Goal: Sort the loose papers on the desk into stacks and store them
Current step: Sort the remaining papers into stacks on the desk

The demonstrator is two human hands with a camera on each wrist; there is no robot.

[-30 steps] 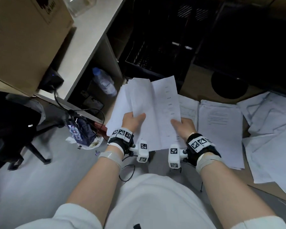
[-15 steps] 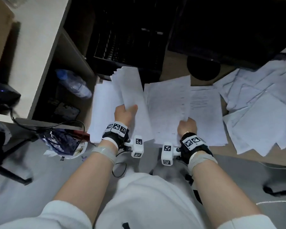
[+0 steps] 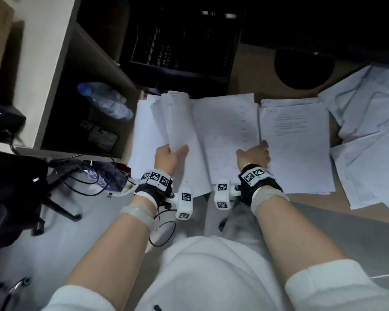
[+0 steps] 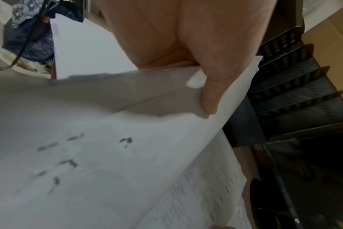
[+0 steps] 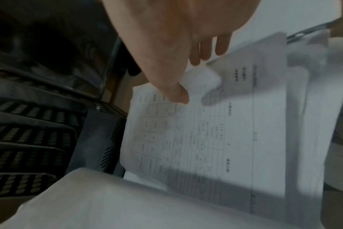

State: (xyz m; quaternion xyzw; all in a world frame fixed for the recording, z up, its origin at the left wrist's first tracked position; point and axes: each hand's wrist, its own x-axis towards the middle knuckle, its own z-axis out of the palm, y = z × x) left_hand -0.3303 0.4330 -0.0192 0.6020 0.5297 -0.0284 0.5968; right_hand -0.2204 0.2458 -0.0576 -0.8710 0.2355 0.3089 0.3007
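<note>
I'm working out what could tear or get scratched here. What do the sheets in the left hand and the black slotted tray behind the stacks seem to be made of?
Sheets in the left hand: thin matte white office paper; they curl under the thumb and print shows on them.
Black slotted tray: looks like rigid moulded plastic with a dull sheen and rows of vent slots; painted metal cannot be ruled out.

A black file rack (image 3: 184, 48) blocks the far side; loose sheets (image 3: 368, 135) crowd the right; bare counter (image 3: 256, 70) lies far, between them.
</note>
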